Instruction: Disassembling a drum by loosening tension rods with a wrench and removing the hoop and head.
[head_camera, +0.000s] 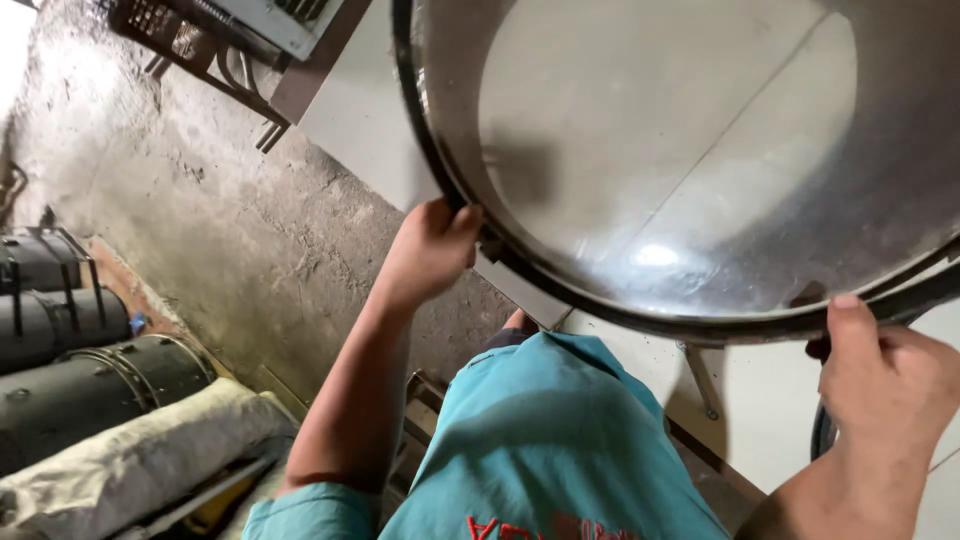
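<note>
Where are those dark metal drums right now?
In the head view the dark metal drums lie on their sides at the far left edge, on the concrete floor, just above a pale cloth-wrapped roll.

So the drum (700, 150) sits on the table (360, 120) between both hands, left hand (428, 250) and right hand (885, 385) on its rim; cylinders (90, 380) lie on the floor (230, 210), well left of them.

White surface (770, 410) carries the big metal drum (700, 150) (shiny inside); cracked concrete floor (230, 220) has dark cylinders (80, 390) lying at left.
</note>
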